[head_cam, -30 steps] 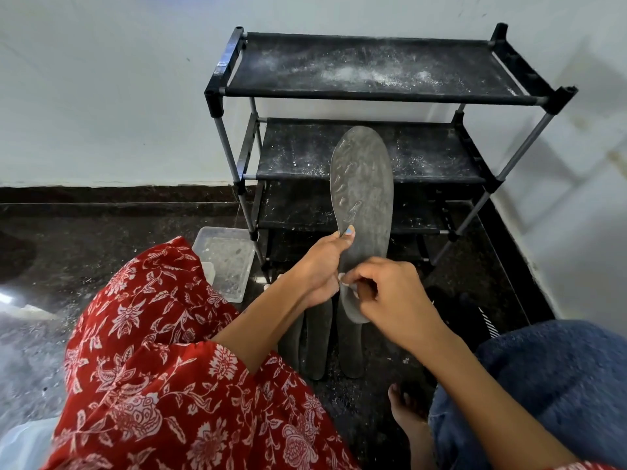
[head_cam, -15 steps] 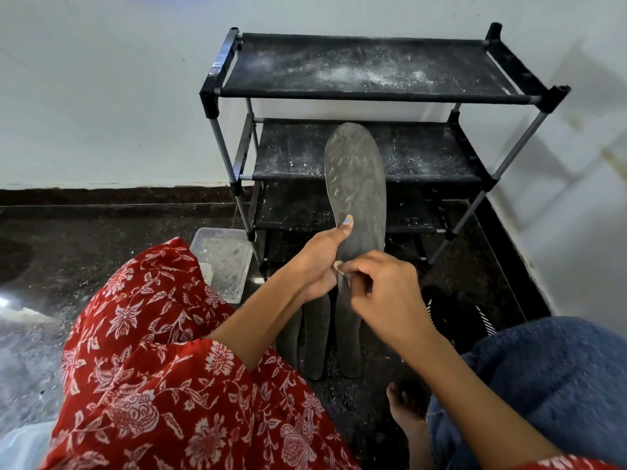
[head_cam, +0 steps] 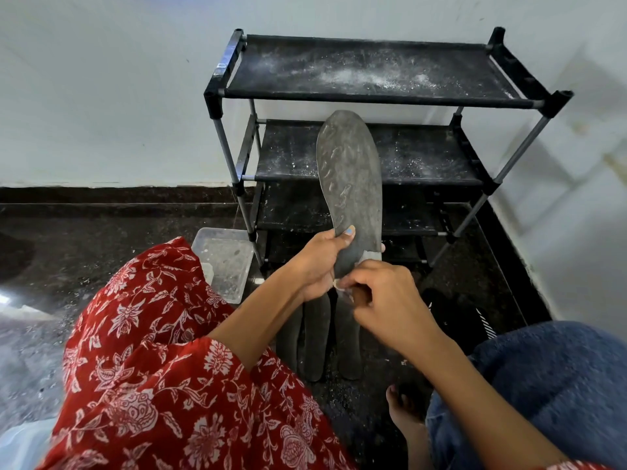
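A grey shoe insole [head_cam: 351, 184] stands upright in front of me, toe end up. My left hand [head_cam: 320, 262] grips its lower part, thumb on the front face and fingertips showing past the right edge. My right hand [head_cam: 383, 300] pinches a small pale strip [head_cam: 342, 287] at the insole's heel end, fingers curled. The heel itself is hidden behind both hands.
A black three-shelf rack [head_cam: 373, 93], dusted with white powder, stands against the wall. Three more insoles [head_cam: 317, 344] lie on the dark floor below my hands. A clear plastic tub [head_cam: 225, 257] sits left of the rack. A bare foot [head_cam: 403, 412] shows at the bottom.
The insole and both hands stay in nearly the same place. My right hand has shifted slightly lower along the heel end, still pinching at it.
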Demonstrator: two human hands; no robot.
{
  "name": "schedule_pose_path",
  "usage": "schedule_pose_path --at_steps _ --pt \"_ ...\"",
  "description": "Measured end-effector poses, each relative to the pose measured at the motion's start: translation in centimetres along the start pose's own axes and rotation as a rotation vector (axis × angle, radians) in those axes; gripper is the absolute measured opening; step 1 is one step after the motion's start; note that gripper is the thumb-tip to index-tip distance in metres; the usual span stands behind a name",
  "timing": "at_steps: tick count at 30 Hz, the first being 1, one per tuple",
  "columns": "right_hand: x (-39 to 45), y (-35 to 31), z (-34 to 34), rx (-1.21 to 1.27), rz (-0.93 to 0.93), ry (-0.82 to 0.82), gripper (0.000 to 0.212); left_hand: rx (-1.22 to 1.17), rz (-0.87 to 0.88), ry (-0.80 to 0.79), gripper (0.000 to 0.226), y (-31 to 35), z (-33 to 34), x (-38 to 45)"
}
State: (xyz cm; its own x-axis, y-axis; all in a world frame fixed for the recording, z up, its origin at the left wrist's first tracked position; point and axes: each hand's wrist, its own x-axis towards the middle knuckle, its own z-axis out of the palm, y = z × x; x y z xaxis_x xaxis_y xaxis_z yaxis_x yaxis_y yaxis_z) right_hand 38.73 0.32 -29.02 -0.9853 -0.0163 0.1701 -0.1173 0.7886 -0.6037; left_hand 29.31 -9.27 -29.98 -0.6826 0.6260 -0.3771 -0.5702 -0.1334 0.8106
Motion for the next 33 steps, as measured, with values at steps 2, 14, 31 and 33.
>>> schedule_pose_path --at_steps 2,14,31,33 --pt "0.1 0.1 -0.2 0.0 -0.032 0.124 0.027 -0.008 0.004 0.013 0.03 0.1 0.1 0.1" --pt "-0.2 0.9 0.4 -0.026 0.026 0.055 0.027 -0.03 -0.004 0.04 0.03 0.1 -0.2 0.1" --pt "0.6 1.2 0.0 0.02 0.063 0.243 0.017 0.018 0.004 0.098 0.028 -0.2 -0.3 0.3" --pt "1.0 1.3 0.2 -0.023 0.031 0.251 0.02 0.023 -0.004 0.084 0.025 -0.4 -0.2 0.4"
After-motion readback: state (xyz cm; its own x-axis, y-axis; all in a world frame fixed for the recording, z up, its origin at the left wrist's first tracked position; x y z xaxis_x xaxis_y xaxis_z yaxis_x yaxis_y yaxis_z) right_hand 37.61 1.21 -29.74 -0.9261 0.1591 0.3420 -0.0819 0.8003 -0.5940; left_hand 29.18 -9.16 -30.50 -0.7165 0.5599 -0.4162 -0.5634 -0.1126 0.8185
